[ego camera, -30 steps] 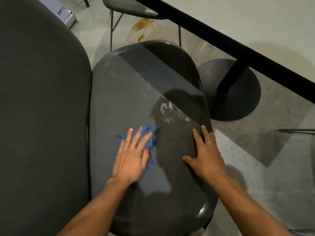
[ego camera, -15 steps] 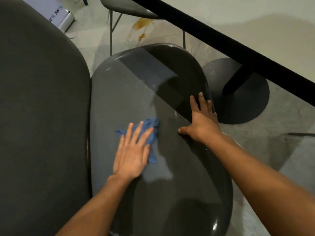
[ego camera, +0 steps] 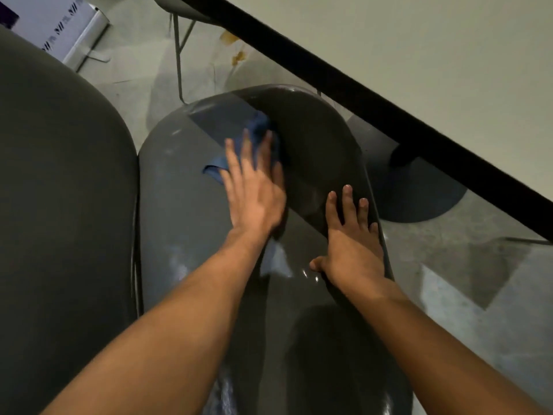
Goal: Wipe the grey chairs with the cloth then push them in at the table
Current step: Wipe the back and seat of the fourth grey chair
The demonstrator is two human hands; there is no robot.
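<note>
A grey chair fills the view: its backrest (ego camera: 59, 190) on the left, its glossy seat (ego camera: 185, 211) in the middle. My left hand (ego camera: 254, 190) lies flat with straight fingers on a blue cloth (ego camera: 257, 130), pressing it onto the far part of the seat; the cloth shows beyond my fingertips and to their left. My right hand (ego camera: 353, 244) rests flat on the seat's right edge, fingers spread. The pale table (ego camera: 419, 55) with its black edge runs diagonally across the top right. A second grey chair (ego camera: 173, 4) stands at the top.
The table's round dark base (ego camera: 419, 196) sits on the floor just right of the seat. A white box (ego camera: 59, 28) lies on the floor at the top left. Yellow stains (ego camera: 236, 52) mark the concrete floor near the far chair's thin legs.
My left hand has slid the blue cloth forward to the far part of the seat. My right hand stays flat along the seat's right edge. The white smudge seen earlier no longer shows.
</note>
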